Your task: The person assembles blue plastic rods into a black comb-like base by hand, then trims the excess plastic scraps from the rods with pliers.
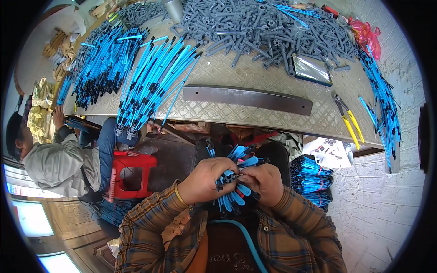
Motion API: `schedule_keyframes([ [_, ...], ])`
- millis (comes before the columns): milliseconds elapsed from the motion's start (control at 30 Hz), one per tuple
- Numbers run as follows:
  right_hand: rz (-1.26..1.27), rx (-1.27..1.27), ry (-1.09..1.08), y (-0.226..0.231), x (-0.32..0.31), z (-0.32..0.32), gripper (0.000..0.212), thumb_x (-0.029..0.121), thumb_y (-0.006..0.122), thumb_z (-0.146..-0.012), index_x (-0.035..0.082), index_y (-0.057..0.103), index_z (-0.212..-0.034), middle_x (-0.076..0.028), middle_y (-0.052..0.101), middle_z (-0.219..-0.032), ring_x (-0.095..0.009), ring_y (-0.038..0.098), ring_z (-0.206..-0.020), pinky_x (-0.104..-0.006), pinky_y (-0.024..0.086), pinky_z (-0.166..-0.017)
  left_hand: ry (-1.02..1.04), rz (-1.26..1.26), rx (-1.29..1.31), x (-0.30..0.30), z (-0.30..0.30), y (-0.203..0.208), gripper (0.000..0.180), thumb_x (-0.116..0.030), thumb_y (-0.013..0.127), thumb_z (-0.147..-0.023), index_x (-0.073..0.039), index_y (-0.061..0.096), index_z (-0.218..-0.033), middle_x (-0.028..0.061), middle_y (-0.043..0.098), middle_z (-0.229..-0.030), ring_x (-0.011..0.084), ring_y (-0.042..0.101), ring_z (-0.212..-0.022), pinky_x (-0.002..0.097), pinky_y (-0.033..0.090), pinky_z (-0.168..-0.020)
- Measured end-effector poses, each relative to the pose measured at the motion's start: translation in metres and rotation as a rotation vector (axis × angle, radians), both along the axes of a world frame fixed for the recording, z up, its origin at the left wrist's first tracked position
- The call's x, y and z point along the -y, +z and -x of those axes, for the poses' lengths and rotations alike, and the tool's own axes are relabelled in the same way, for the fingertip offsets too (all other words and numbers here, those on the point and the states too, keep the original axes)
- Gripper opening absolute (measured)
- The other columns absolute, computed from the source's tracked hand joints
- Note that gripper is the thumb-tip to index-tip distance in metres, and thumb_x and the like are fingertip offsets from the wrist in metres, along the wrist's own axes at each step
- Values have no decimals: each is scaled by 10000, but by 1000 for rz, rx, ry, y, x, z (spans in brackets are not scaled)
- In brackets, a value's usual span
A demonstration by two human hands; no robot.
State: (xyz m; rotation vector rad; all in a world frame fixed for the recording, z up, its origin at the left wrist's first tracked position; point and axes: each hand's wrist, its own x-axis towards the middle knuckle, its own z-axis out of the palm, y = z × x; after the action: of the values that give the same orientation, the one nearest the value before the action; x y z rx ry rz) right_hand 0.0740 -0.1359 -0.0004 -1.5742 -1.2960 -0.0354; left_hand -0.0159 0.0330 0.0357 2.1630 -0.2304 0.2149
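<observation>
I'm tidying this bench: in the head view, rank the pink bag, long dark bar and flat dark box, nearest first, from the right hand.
From the right hand:
1. Long dark bar, ahead
2. Flat dark box, beyond the bar's right end
3. Pink bag, upper right

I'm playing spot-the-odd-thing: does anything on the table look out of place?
Yes, a little: the fanned-out blue sticks poke past the front edge of the table, so they look untidy. Yellow-handled pliers lie by that edge too.

The plaid sleeves are brown with dark stripes, with a thin yellow wristband on the left.
</observation>
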Motion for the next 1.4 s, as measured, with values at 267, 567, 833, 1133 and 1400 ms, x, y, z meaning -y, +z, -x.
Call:
schedule_keyframes([
  [267,251,-251,45,21,-1,0,97,131,630,-794,63,562,-806,-98,532,-646,-287,552,-567,-364,431,-512,-19,-30,-20,2,-5,2,212,-45,671,-672,-34,525,-825,95,599,-758,265,602,-665,319,480,-621],
  [567,478,392,-733,36,123,-135,232,107,606,-770,24,532,-973,-170,557,-907,-360,542,-810,-425,449,-717,-11,263,-117,-9,-9,2,125,-40,651,-741,-41,548,-813,47,618,-750,141,610,-685,294,477,-609],
  [833,567,245,-762,22,184,-177,166,159,624,-790,29,536,-843,-137,532,-861,-321,510,-753,-410,418,-663,-10,263,-334,-6,-11,9,142,-67,686,-763,-36,568,-834,35,621,-780,98,594,-717,252,469,-636],
  [1133,475,474,-197,46,73,-48,194,97,626,-721,41,610,-906,-127,541,-1076,-287,519,-962,-416,407,-843,-73,285,-324,-16,-9,14,301,-59,722,-734,-26,600,-1007,32,616,-786,96,584,-732,246,468,-657],
  [1400,483,726,-310,38,36,-40,266,104,590,-777,44,599,-1036,-87,477,-1252,-249,451,-1107,-480,300,-950,-33,391,-410,-24,-8,15,351,-64,749,-707,-12,597,-1019,38,628,-825,101,580,-771,251,468,-697],
])
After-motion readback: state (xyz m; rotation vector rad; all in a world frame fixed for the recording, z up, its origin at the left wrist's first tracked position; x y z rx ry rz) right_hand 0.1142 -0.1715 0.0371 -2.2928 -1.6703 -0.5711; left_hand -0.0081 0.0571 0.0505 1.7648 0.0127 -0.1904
